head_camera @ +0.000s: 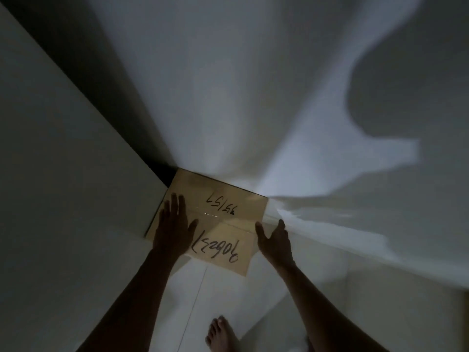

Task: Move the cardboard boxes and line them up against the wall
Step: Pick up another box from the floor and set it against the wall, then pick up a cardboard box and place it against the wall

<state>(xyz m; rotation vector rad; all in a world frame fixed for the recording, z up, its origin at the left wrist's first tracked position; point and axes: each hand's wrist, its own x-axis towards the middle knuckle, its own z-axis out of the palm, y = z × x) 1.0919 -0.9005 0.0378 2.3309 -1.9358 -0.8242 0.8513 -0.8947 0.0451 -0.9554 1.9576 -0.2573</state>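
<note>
A tan cardboard box [223, 199] with black handwritten numbers on its top sits on the floor in the corner, its far side against the white wall [228, 110]. My left hand [172, 224] lies flat on the box's left part, fingers spread. My right hand [274, 240] hovers open at the box's right edge, thumb towards the box; contact is unclear. One flap [223, 252] with writing sticks out towards me.
A pale panel or wall [63, 174] closes off the left side, with a dark gap [162, 171] behind the box. White floor tiles [253, 301] lie below. My bare foot [220, 334] stands near the bottom. A large shadow [393, 97] falls on the right wall.
</note>
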